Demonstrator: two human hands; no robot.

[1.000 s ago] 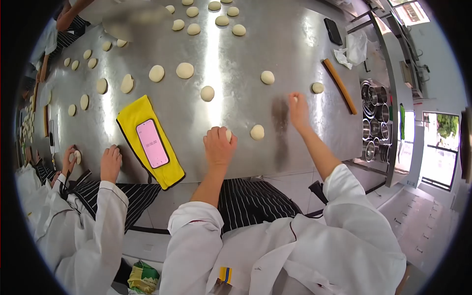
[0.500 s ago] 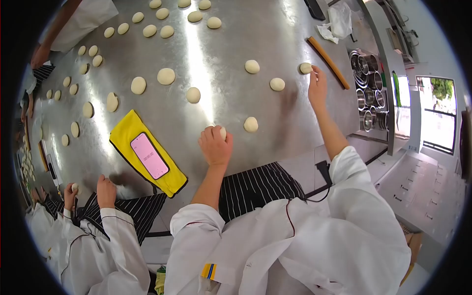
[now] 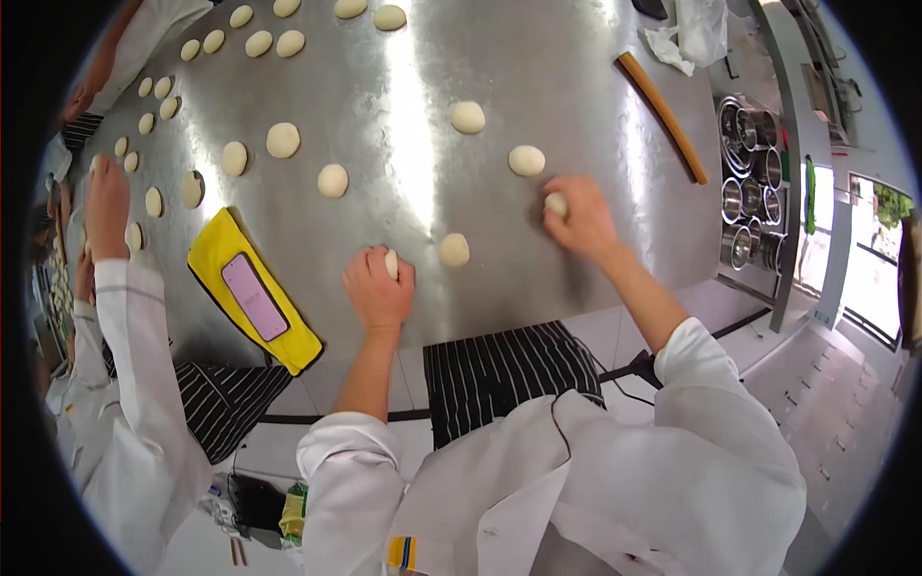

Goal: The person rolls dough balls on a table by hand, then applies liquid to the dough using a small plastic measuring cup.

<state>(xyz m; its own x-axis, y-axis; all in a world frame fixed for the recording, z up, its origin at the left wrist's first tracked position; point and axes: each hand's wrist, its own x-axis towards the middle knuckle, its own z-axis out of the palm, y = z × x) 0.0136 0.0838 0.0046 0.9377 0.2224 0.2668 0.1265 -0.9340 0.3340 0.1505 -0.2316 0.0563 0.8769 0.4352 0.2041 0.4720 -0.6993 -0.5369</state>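
Observation:
My left hand [image 3: 379,288] is curled around a pale dough ball [image 3: 391,264] at the near side of the steel table [image 3: 480,307]. Off to the right, my right hand [image 3: 582,219] has its fingers closed on another dough ball [image 3: 556,204], partly covered by the fingers. Between the two hands lies a loose dough ball [image 3: 454,251]. Beyond them sit a dough ball [image 3: 526,160] close to my right hand and one more dough ball [image 3: 468,117] farther back.
Left of my left hand, a phone [image 3: 255,297] rests on a yellow cloth pouch [image 3: 221,252]. A wooden rolling pin [image 3: 663,118] lies at the right, near a plastic bag [image 3: 702,31]. Metal bowls [image 3: 751,197] are stacked on a shelf. A co-worker's hand [image 3: 108,206] reaches over the left side.
My right hand has drawn its dough ball toward me and left, away from the rolling pin. My left hand keeps its dough ball. The co-worker's hand has reached farther forward. The view has shifted.

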